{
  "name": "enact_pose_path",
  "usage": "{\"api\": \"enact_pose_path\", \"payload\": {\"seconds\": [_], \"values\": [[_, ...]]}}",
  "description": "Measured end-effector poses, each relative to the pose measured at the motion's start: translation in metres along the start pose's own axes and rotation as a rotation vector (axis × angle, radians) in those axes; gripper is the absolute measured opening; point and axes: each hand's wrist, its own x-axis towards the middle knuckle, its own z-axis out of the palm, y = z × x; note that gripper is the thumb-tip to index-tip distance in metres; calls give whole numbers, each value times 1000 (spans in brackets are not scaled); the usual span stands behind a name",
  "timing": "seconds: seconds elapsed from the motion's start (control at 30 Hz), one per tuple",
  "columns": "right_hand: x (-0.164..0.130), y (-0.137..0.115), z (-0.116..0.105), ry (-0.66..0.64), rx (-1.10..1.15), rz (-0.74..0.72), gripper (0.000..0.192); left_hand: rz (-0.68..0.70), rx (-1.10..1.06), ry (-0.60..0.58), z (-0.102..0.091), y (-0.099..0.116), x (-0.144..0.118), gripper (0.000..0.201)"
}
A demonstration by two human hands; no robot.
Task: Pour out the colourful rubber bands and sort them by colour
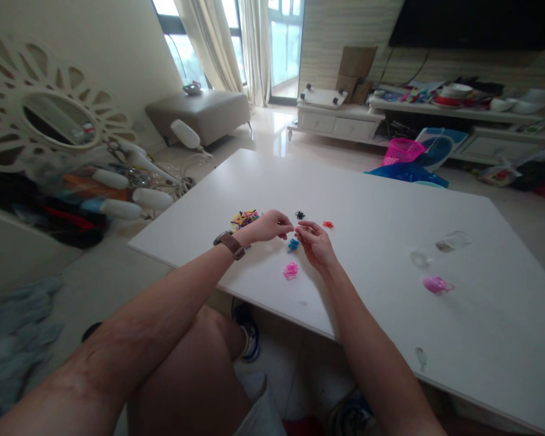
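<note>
Bare knees and two forearms fill the near edge of the view, reaching out over a white surface (390, 200). On the left wrist sits a brown-strapped watch (229, 244). Both hands meet above the surface: the left hand (272, 226) has its grip pinched closed, thumb against forefinger, and the right hand (315, 242) has its fingertips curled in to meet it. Whatever they pinch between them is too small to make out; it looks like one of the tiny coloured bands lying around.

Just under the hands lies a blue cluster (293, 244), with a pink cluster (290, 270) nearer the body. A multicoloured pile (244, 218) sits beside the left hand, a black piece (300, 214) and a red piece (327, 224) just beyond the fingers. Well to the right lie a clear tipped jar (440, 247) and a pink lid (436, 284).

By my judgement the step in hand is sorting or separating one small piece by colour; the next move calls for a fine two-finger placement onto the matching cluster without scattering the neighbours.

Farther off stand a low TV cabinet (340, 121) and curtained windows.
</note>
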Motion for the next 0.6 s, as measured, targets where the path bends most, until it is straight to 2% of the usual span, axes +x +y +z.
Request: {"api": "enact_pose_path", "payload": {"seconds": [0.3,0.6], "values": [[4,8,-4,33,-105,-84,33,3,17,23,-2,0,0,19],[0,8,-2,204,-469,-247,14,58,105,-1,9,3,1,22]]}}
